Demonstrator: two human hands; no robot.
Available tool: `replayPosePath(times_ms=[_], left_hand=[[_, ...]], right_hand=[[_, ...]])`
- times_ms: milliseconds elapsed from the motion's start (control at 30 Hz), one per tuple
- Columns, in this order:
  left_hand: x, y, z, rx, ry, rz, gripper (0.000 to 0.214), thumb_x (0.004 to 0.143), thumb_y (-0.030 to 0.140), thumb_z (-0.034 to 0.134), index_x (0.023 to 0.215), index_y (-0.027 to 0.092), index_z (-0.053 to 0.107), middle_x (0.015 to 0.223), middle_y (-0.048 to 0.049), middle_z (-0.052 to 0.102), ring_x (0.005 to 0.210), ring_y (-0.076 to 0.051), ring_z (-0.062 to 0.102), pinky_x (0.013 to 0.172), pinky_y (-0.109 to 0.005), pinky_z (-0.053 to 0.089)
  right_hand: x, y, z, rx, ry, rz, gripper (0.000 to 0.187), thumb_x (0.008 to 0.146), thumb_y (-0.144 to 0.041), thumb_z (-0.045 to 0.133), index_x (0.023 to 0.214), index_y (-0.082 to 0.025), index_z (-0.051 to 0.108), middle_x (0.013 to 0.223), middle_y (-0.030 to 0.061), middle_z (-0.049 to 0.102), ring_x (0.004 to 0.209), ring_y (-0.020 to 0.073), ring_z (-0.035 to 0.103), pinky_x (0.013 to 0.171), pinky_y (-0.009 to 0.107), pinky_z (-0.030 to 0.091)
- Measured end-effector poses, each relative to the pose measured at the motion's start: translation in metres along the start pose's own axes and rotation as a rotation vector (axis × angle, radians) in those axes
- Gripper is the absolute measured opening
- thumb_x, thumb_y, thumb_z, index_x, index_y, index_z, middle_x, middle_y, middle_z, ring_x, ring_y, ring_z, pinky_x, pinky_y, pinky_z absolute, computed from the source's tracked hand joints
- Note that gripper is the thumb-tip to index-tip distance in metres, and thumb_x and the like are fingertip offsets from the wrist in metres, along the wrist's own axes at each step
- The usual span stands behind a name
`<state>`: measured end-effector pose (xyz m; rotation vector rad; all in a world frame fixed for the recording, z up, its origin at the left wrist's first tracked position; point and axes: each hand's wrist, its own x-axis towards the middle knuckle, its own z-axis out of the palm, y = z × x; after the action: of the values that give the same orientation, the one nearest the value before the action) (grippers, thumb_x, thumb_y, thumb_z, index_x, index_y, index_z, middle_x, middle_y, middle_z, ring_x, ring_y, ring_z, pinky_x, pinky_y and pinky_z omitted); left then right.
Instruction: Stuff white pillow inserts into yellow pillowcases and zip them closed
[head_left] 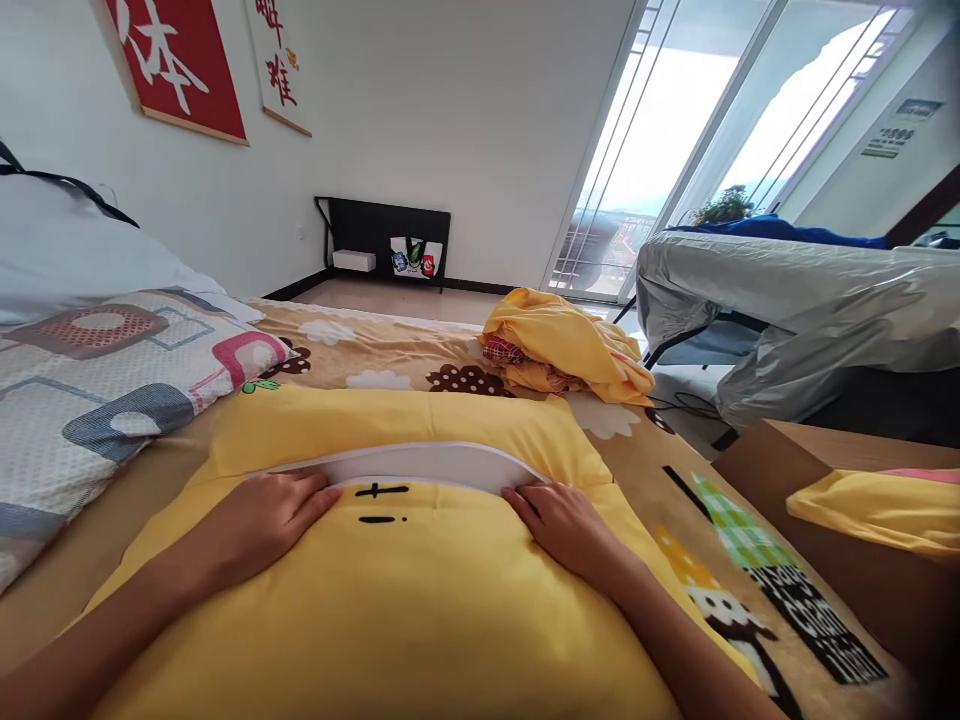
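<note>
A yellow pillowcase lies on the bed in front of me, plump with a white pillow that shows through its long curved opening. At the left end of that opening, my left hand is closed on the pillowcase edge, its fingertips partly hidden. My right hand grips the same edge toward the right end, thumb outside and fingers partly tucked in. Small black printed marks sit on the cloth between my hands. Beyond the opening, a yellow flap spreads flat.
A patterned pillow lies at the left. Crumpled yellow cloth is heaped on the brown printed bedsheet. To the right stand a cardboard-coloured box with yellow fabric on it and a plastic-covered piece of furniture.
</note>
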<state>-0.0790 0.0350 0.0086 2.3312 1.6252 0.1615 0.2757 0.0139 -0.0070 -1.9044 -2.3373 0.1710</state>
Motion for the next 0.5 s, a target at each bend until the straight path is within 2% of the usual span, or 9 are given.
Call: replayPosePath(times_ms=[67, 133, 233, 300, 367, 433, 500], left_hand=[[-0.006, -0.002, 0.005, 0.010, 0.128, -0.046, 0.054, 0.095, 0.055, 0.019, 0.082, 0.024, 0.061, 0.090, -0.0042, 0.071, 0.088, -0.024, 0.065, 0.077, -0.034, 0.043], [-0.012, -0.004, 0.014, 0.077, 0.292, -0.116, 0.052, 0.095, 0.050, 0.018, 0.082, 0.022, 0.060, 0.093, -0.0076, 0.072, 0.090, -0.026, 0.065, 0.078, -0.036, 0.043], [-0.019, -0.006, 0.026, 0.140, 0.448, -0.201, 0.046, 0.093, 0.046, 0.022, 0.100, 0.018, 0.057, 0.101, -0.0117, 0.073, 0.095, -0.029, 0.066, 0.078, -0.036, 0.045], [-0.021, -0.004, 0.024, 0.132, 0.449, -0.242, 0.048, 0.093, 0.045, 0.025, 0.120, 0.014, 0.049, 0.106, -0.0123, 0.072, 0.096, -0.028, 0.067, 0.075, -0.035, 0.047], [-0.019, 0.000, 0.015, 0.175, 0.369, -0.280, 0.051, 0.093, 0.041, 0.026, 0.132, 0.013, 0.041, 0.102, -0.0122, 0.073, 0.090, -0.029, 0.069, 0.070, -0.035, 0.047], [-0.013, 0.004, 0.002, 0.265, 0.276, -0.295, 0.048, 0.094, 0.038, 0.026, 0.131, 0.016, 0.047, 0.095, -0.0124, 0.074, 0.087, -0.031, 0.069, 0.067, -0.037, 0.047], [-0.006, 0.007, -0.012, 0.347, 0.225, -0.277, 0.045, 0.093, 0.036, 0.027, 0.118, 0.016, 0.059, 0.091, -0.0148, 0.073, 0.089, -0.034, 0.068, 0.067, -0.039, 0.047]], right_hand=[[-0.005, 0.002, 0.002, 0.054, 0.066, 0.054, 0.046, 0.100, -0.037, 0.032, 0.076, -0.021, 0.068, 0.086, 0.0062, 0.073, 0.083, 0.0215, 0.067, 0.072, 0.030, 0.041], [-0.011, 0.004, 0.004, 0.115, 0.184, 0.134, 0.039, 0.098, -0.035, 0.036, 0.078, -0.021, 0.065, 0.086, 0.0057, 0.073, 0.082, 0.0218, 0.067, 0.071, 0.029, 0.041], [-0.015, 0.003, 0.004, 0.170, 0.352, 0.269, 0.023, 0.094, -0.035, 0.040, 0.093, -0.021, 0.059, 0.081, 0.0042, 0.071, 0.074, 0.0211, 0.065, 0.066, 0.029, 0.042], [-0.013, -0.001, -0.002, 0.126, 0.332, 0.344, 0.024, 0.094, -0.030, 0.039, 0.109, -0.018, 0.052, 0.078, 0.0045, 0.070, 0.071, 0.0218, 0.066, 0.063, 0.029, 0.042], [-0.007, -0.007, -0.011, 0.011, 0.219, 0.376, 0.029, 0.094, -0.022, 0.036, 0.118, -0.013, 0.048, 0.080, 0.0089, 0.071, 0.076, 0.0237, 0.068, 0.063, 0.030, 0.042], [0.001, -0.014, -0.022, -0.098, 0.123, 0.376, 0.030, 0.092, -0.013, 0.035, 0.117, -0.009, 0.051, 0.087, 0.0157, 0.071, 0.084, 0.0253, 0.069, 0.065, 0.031, 0.043], [0.011, -0.021, -0.033, -0.143, 0.079, 0.360, 0.030, 0.090, -0.007, 0.035, 0.110, -0.008, 0.058, 0.095, 0.0200, 0.071, 0.092, 0.0256, 0.069, 0.068, 0.031, 0.045]])
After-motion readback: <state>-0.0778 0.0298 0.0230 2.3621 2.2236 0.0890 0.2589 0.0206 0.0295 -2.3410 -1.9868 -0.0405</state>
